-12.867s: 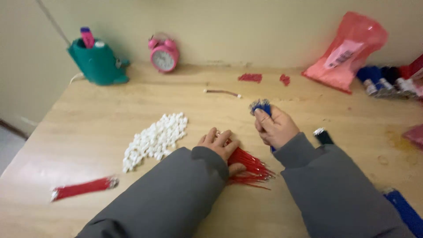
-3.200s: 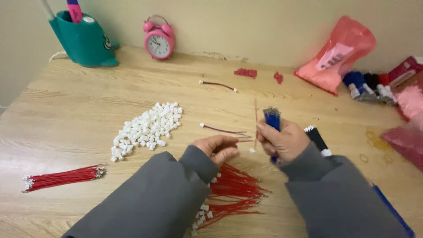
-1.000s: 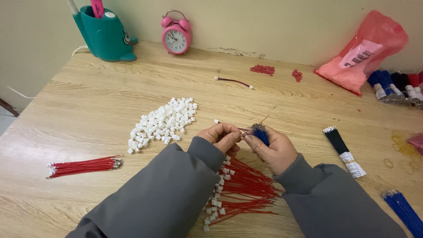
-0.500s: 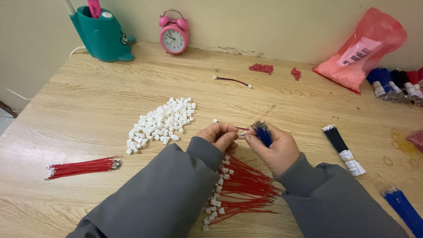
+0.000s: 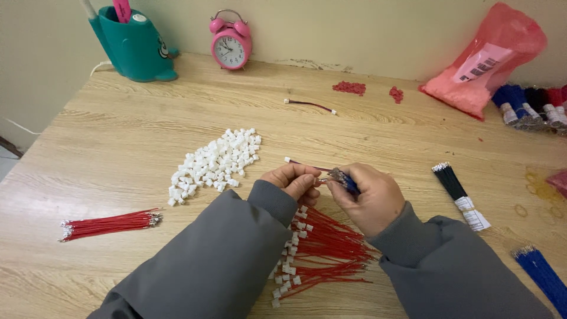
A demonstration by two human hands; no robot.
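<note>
Red wires with white connectors (image 5: 322,251) — fanned heap lying directly below the two hands, against the grey sleeves; judged the finished lot, each lead already carrying a white end.

Table (image 5: 118,147), pale wood grain, bears everything.

White connector housings (image 5: 215,162) — loose pile up and to the left of the grip, still plentiful, so much seems left to fit.

Bare red wire bundle (image 5: 109,223) — far left of the grip, tied, apparently untouched stock.

Blue wire bundle (image 5: 348,182) — clenched in the right hand (image 5: 369,195), metal-tipped ends poking out toward the left hand.

Left hand (image 5: 295,180) — fingertips pinched on a thin wired lead (image 5: 304,163) whose white end juts to the left just above the knuckles; the two hands touch at the pinch. Whether a housing sits inside the pinch cannot be told.

Black wire bundle (image 5: 458,189) — right of the grip, banded, lying apart.

Second finished lead (image 5: 310,105) — well above the grip, alone.

Judgement: assembly part-way — one heap done, blue stock in hand, housings remaining.
</note>
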